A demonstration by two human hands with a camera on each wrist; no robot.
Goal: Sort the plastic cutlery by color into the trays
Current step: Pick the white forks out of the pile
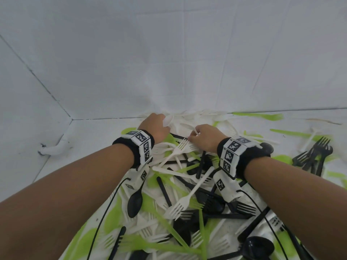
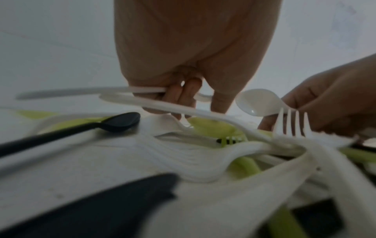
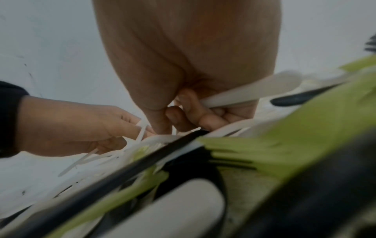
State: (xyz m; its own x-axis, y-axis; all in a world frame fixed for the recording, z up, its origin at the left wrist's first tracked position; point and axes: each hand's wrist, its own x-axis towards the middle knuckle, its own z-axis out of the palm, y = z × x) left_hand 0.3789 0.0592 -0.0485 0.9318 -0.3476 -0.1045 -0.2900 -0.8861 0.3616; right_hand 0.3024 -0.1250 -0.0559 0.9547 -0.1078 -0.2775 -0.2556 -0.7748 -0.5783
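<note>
On the white table (image 1: 90, 132), which meets a white wall along its far edge, a big heap of plastic cutlery (image 1: 187, 203) in white, black and lime green spreads from the near edge up toward the far edge, the pieces lying crossed over one another. No tray shows in any view. A smaller bunch of black forks (image 1: 313, 156) lies toward the right edge, and a lone green fork (image 1: 262, 115) lies along the far edge. Both forearms reach over the heap, each with a black wristband carrying a white marker block. The left hand (image 1: 155, 128) is at the far side of the heap, its fingers curled round several white pieces (image 2: 114, 91) whose handles stick out sideways from the fist in the left wrist view. The right hand (image 1: 204, 136) is just beside it, fingers bent, and pinches a white spoon (image 2: 258, 103) by the handle, the bowl pointing toward the left hand. A white fork (image 1: 180, 147) lies in the heap between the two wrists, its tines up near the right hand's knuckles. A black spoon (image 1: 135, 201) lies under the left wrist.
</note>
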